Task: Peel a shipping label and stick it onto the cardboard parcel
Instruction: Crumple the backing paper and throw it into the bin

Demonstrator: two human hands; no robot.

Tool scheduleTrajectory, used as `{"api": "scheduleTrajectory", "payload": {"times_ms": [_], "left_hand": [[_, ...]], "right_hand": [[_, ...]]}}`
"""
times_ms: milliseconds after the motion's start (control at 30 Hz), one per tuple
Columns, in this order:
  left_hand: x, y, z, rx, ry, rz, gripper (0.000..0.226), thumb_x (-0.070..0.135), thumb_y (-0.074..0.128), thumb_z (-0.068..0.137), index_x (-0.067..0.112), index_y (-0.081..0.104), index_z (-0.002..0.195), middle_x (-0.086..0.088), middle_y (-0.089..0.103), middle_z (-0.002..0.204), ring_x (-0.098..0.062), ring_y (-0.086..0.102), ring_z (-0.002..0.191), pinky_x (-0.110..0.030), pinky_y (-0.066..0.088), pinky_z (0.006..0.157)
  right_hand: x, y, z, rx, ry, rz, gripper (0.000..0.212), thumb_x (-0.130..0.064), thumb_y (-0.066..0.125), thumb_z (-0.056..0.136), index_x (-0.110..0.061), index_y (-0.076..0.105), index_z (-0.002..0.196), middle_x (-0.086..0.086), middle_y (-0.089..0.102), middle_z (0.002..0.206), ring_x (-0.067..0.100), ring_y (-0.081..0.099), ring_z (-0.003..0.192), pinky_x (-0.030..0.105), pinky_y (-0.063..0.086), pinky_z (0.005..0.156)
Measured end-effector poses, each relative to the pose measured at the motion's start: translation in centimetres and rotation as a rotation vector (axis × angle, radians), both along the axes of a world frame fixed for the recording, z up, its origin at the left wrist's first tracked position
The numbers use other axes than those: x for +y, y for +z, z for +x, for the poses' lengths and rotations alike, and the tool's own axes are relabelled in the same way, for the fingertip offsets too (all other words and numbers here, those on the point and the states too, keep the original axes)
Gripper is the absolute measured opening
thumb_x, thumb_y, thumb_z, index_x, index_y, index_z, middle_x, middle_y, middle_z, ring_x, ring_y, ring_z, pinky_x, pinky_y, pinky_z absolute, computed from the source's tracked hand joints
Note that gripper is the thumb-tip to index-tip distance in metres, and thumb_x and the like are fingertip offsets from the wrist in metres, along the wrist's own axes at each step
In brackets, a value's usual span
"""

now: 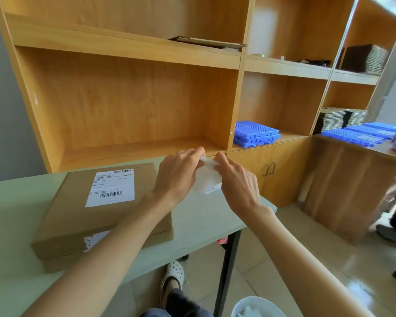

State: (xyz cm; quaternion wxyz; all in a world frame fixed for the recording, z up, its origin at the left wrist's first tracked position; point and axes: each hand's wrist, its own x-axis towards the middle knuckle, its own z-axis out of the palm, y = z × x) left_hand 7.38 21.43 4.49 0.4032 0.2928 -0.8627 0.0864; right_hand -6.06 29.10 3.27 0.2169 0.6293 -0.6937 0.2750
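Note:
A flat brown cardboard parcel (73,216) lies on the pale green table (204,223), left of centre. One white shipping label with barcodes (111,188) is stuck flat on its top. Above the table's right part, both hands hold a second white label sheet (207,179) in the air. My left hand (178,175) pinches its top left corner. My right hand (236,181) pinches the top edge beside it. The sheet hangs down between the hands, partly hidden by my fingers. A torn white strip (94,240) sits on the parcel's near edge.
A wooden shelf unit (128,106) stands right behind the table. Blue plastic trays (256,133) rest on its lower right shelf and several more (357,133) lie on a counter at the right. A white bin (256,307) and my foot (173,275) are under the table.

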Motion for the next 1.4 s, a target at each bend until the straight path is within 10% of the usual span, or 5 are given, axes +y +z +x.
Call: {"api": "scheduleTrajectory", "payload": {"times_ms": [133, 667, 1400], "left_hand": [[2.7, -1.3, -3.9, -0.04, -0.063, 0.033, 0.009, 0.021, 0.053, 0.099, 0.014, 0.058, 0.104, 0.0, 0.071, 0.1, -0.023, 0.066, 0.09, -0.028, 0.036, 0.063], [11.6, -14.3, -15.5, -0.247, -0.28, 0.217, 0.01, 0.026, 0.045, 0.1, 0.02, 0.049, 0.107, 0.0, 0.067, 0.104, -0.022, 0.066, 0.093, -0.027, 0.039, 0.061], [12.2, -35.8, -18.3, -0.707, -0.265, 0.606, 0.026, 0.014, 0.037, 0.099, 0.018, 0.057, 0.116, -0.003, 0.061, 0.116, -0.033, 0.064, 0.102, -0.036, 0.041, 0.069]], "right_hand": [[3.3, -1.7, -3.4, -0.05, -0.046, 0.016, 0.025, -0.008, 0.057, 0.087, -0.015, 0.045, 0.108, 0.001, 0.059, 0.093, 0.02, 0.045, 0.062, 0.02, 0.024, 0.045], [14.6, -14.5, -12.9, -0.182, -0.346, 0.133, 0.013, -0.03, 0.039, 0.098, -0.019, 0.043, 0.092, -0.004, 0.061, 0.084, 0.024, 0.045, 0.061, 0.03, 0.029, 0.053], [15.5, -36.4, -15.5, -0.497, -0.398, 0.76, 0.043, -0.006, 0.038, 0.091, -0.018, 0.058, 0.127, 0.007, 0.056, 0.121, 0.029, 0.052, 0.112, 0.037, 0.04, 0.085]]}}
